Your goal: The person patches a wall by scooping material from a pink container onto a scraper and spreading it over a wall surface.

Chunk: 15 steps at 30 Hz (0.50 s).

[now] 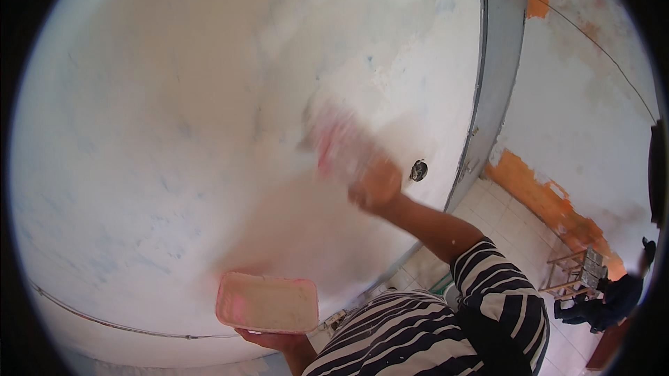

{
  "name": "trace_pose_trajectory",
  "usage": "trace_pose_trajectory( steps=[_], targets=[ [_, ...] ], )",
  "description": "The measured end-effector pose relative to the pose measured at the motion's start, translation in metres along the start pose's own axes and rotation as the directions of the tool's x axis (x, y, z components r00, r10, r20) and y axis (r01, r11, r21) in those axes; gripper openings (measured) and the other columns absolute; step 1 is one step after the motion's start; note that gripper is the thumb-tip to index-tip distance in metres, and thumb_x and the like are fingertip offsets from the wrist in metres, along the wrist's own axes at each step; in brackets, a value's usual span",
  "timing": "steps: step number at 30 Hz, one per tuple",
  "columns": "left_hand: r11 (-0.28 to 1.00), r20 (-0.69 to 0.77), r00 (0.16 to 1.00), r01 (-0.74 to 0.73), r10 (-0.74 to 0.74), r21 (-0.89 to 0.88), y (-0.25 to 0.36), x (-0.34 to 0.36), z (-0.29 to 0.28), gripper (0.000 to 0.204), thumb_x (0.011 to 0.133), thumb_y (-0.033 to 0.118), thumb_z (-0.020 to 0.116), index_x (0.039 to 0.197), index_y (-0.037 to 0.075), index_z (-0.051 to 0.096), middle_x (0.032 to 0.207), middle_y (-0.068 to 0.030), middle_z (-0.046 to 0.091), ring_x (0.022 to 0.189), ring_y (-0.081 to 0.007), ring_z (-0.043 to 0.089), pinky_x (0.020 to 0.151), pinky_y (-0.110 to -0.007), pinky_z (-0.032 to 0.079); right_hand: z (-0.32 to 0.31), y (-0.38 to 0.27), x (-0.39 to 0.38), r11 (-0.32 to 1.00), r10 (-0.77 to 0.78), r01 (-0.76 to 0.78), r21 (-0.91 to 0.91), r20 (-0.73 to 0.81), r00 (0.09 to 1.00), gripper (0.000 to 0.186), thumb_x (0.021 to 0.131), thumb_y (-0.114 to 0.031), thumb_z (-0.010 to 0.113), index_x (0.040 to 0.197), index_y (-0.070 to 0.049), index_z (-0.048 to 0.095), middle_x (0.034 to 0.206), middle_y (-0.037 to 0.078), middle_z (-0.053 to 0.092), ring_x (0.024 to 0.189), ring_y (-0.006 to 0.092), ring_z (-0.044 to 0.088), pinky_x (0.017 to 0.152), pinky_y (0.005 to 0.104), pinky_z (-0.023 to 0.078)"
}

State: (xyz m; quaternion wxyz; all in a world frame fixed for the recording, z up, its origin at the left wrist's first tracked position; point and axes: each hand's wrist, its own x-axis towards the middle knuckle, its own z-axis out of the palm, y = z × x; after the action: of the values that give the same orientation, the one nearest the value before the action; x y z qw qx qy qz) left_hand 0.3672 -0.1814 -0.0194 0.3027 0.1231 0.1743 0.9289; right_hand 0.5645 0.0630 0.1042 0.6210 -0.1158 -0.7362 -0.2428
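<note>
Patchy white wall [174, 132] all round, and the blurred pinkish tool [334, 137] is near its middle, gripped by the right hand [377, 182]! At seven o'clock, the left hand [274, 340] grasps the pink tray [224, 299] from below. Even pressure should serve, clear of the wall hole [418, 170] at four o'clock.

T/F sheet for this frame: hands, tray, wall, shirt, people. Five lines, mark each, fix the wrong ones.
1. The left hand supports a pink tray. True.
2. The right hand is raised before the wall, gripping a blurred pinkish object. True.
3. The wearer is dressed in plain red. False: the shirt has dark and light stripes.
4. A round hole shows in the wall, right of the right hand. True.
5. Nobody else is visible. False: another person is at far right.
</note>
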Motion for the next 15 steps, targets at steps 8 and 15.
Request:
trace_pose_trajectory(
  steps=[8,15],
  targets=[
    [0.999,0.215,0.975,0.051,-0.052,0.013,0.004,0.003,0.001,0.064,0.098,0.061,0.037,0.135,0.011,0.051,0.125,-0.0075,0.059,0.111,-0.0266,0.061,0.088,-0.044,0.054,-0.032,0.043,0.049,0.804,0.583,-0.476,0.355,-0.321,0.746,0.041,0.097,-0.008,0.056,0.134,0.007,0.054,0.116,0.016,0.067,0.084,0.017,0.063,0.077,0.029,0.053],
    [0.998,-0.096,0.995,-0.033,0.037,0.047,0.003,0.009,0.01,0.064,0.098,0.061,0.037,0.135,0.011,0.051,0.124,-0.0067,0.059,0.111,-0.0262,0.061,0.087,-0.043,0.055,-0.015,-0.026,0.046,0.898,-0.178,0.071,0.435,0.209,0.962,0.038,0.093,-0.002,0.054,0.131,-0.001,0.058,0.128,0.015,0.063,0.115,0.0231,0.063,0.09,0.0413,0.054]
  ],
)
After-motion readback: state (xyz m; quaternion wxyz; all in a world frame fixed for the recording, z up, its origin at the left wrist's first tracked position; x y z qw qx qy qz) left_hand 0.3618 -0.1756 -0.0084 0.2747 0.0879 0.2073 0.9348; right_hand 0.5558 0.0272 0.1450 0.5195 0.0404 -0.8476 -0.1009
